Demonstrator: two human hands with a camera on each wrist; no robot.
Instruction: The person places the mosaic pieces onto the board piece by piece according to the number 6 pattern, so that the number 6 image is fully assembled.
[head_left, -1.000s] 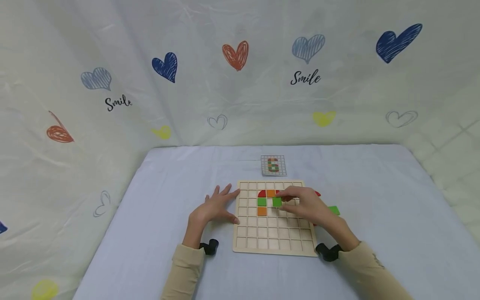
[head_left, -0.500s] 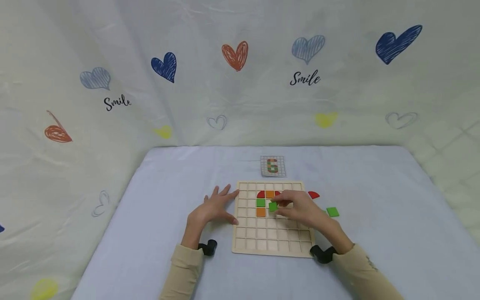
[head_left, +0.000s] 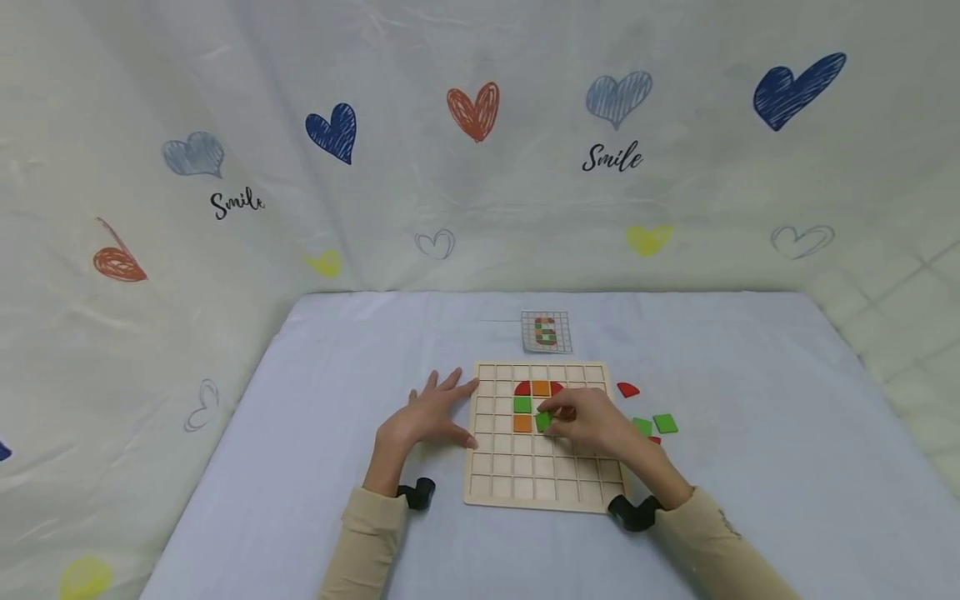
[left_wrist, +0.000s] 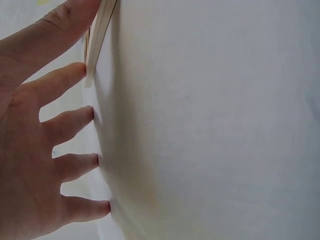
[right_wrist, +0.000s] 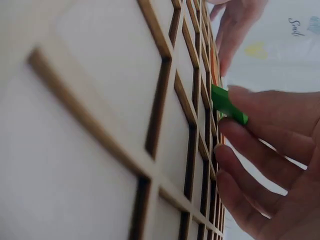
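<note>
My right hand (head_left: 588, 421) pinches a green square tile (head_left: 543, 422) between thumb and fingers over the wooden grid board (head_left: 522, 467). In the right wrist view the same tile (right_wrist: 225, 103) is tilted, its lower edge right at the grid ridges. Just left of it, an orange tile (head_left: 522, 423) lies in a cell, with a green tile (head_left: 522, 405) above. A red rounded tile (head_left: 522, 388), another orange tile (head_left: 541, 388) and a partly hidden red tile (head_left: 556, 387) form the top row. With fingers spread, my left hand (head_left: 429, 417) touches the board's left edge.
A pattern card (head_left: 547, 332) with a printed 6 lies behind the board. To the right are a loose red tile (head_left: 628, 390), two green tiles (head_left: 665, 423) and a red piece (head_left: 655, 439) partly covered by my right wrist. A white cloth covers the table.
My right hand has moved left and toward me with the green tile, from the second tile row to the third, beside the orange tile. My left hand has stayed put.
</note>
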